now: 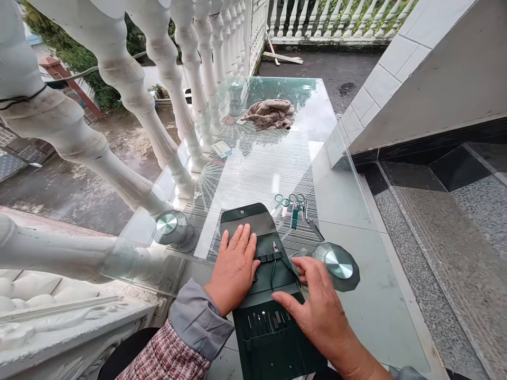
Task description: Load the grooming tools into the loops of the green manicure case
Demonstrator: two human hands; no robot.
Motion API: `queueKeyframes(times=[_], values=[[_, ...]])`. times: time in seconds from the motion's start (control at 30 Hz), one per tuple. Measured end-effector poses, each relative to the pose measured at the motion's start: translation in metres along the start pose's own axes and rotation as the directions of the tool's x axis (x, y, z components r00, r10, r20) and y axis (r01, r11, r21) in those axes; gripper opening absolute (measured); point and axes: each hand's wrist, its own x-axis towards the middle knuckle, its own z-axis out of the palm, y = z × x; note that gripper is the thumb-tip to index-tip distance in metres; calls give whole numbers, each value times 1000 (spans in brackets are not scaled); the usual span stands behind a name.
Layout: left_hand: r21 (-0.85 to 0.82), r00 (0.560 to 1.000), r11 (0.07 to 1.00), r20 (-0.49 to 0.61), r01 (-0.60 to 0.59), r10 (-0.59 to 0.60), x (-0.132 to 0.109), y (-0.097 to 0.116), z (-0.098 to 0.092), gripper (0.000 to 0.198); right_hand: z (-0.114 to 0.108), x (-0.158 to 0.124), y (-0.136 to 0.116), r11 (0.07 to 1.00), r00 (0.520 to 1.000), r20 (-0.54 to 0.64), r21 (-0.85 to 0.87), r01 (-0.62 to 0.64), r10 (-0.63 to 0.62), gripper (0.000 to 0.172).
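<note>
A dark green tool case (259, 221) lies unfolded on a glass table (356, 248) in front of me. My left hand (234, 266) rests flat on the case's left side, fingers together and stretched out. My right hand (317, 306) hovers over the case's right edge with fingers spread, empty. A green-handled nipper (274, 258) sits under an elastic strap in the case's middle. Several small metal tools (267, 320) are slotted in the lower part. Beyond the case lie loose scissors and clippers (295, 207) with green handles.
A crumpled brown cloth (271, 113) lies at the table's far end. A small card (222, 149) sits at the left edge. Round metal table fittings (338, 264) (168, 224) show through the glass. White balusters (130, 84) run along the left; a tiled step (435, 221) rises on the right.
</note>
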Motion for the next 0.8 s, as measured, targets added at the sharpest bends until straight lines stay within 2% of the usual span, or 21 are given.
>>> queueKeyframes(times=[0.07,0.17,0.37,0.63,0.8], values=[[-1,1000,1000,0,5,-5,0,1,0,44,7,-1,-7,998,999,-24,-59,21,-23,53],[1,1000,1000,-4,8,-8,-1,1,1,44,12,1,-12,991,999,-20,-124,46,-49,45],[-11,1000,1000,-2,0,0,-2,0,0,46,9,8,-8,982,997,-19,-177,73,-78,37],[-3,1000,1000,-21,0,0,-3,0,1,46,9,8,-6,983,995,-41,-159,87,-95,33],[7,999,1000,-42,3,-3,-3,1,3,44,2,10,-3,986,993,28,-116,116,-113,35]])
